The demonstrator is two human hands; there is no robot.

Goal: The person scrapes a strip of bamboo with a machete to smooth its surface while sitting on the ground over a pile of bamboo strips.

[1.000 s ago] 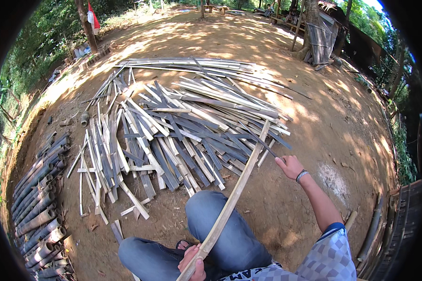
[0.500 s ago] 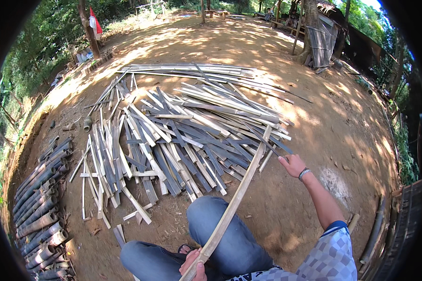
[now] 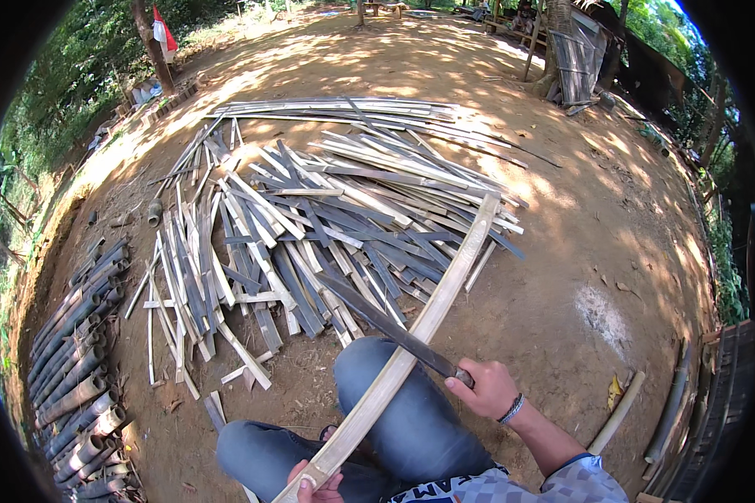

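Bamboo slats (image 3: 327, 218) lay heaped on the dirt at twelve o'clock. A long pale strip (image 3: 419, 327) ran from seven to one o'clock, its near end clamped in the left hand (image 3: 315, 488). The right hand (image 3: 491, 387), nearer its middle, gripped a knife (image 3: 390, 327) whose blade crossed the strip.

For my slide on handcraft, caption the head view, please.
Seated person's left hand holds a long bamboo slat, right hand a machete, before piled slats.
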